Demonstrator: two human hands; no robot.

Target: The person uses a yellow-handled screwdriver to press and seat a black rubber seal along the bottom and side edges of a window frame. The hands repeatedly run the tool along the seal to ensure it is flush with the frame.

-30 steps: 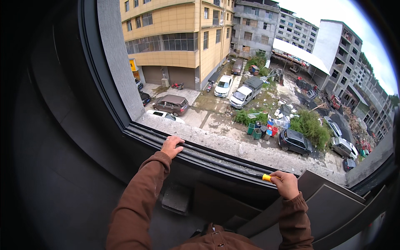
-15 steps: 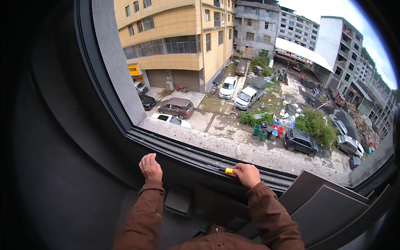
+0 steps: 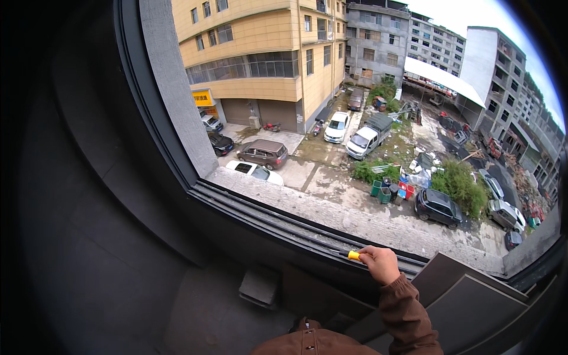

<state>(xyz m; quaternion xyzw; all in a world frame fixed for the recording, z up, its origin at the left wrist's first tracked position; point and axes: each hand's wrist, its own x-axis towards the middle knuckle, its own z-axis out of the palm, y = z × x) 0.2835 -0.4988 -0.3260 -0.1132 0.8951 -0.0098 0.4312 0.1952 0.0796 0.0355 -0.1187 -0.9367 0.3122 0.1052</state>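
Note:
My right hand reaches over the bottom of the window opening, its fingers closed on the yellow handle of a screwdriver. The thin shaft points left and lies low along the dark window track, its tip hard to make out against the grooves. Pale grit shows along the track. A brown sleeve covers my right forearm. My left hand is out of the picture.
Grey panels lean beside my right arm. On the floor below the window stands a dark block. Beyond the track runs a rough concrete ledge, with a drop to parked cars such as a white car.
My left hand, earlier held near the track with its fingers bent, has left the picture. My right hand has shifted right along the track with the screwdriver. The view has turned slightly left.

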